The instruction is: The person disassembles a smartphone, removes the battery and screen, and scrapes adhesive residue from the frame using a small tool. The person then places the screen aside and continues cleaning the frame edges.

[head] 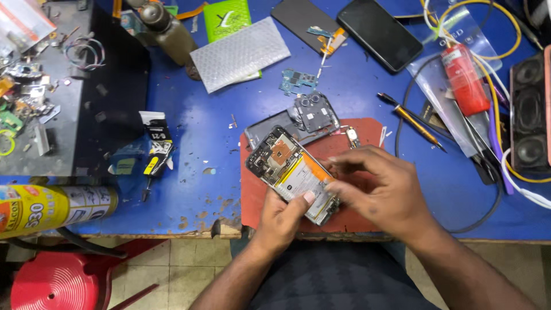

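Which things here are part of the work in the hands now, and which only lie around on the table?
In hand:
- opened phone, held by the left hand
- right hand, fingers on the phone's lower end
- red mat beneath

Lying about:
- camera cover piece
- dark phone
- bubble wrap
- screwdriver
- spray can
- speaker

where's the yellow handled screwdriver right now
In the head view the yellow-handled screwdriver lies on the blue table, right of the red mat, just beyond the right hand.
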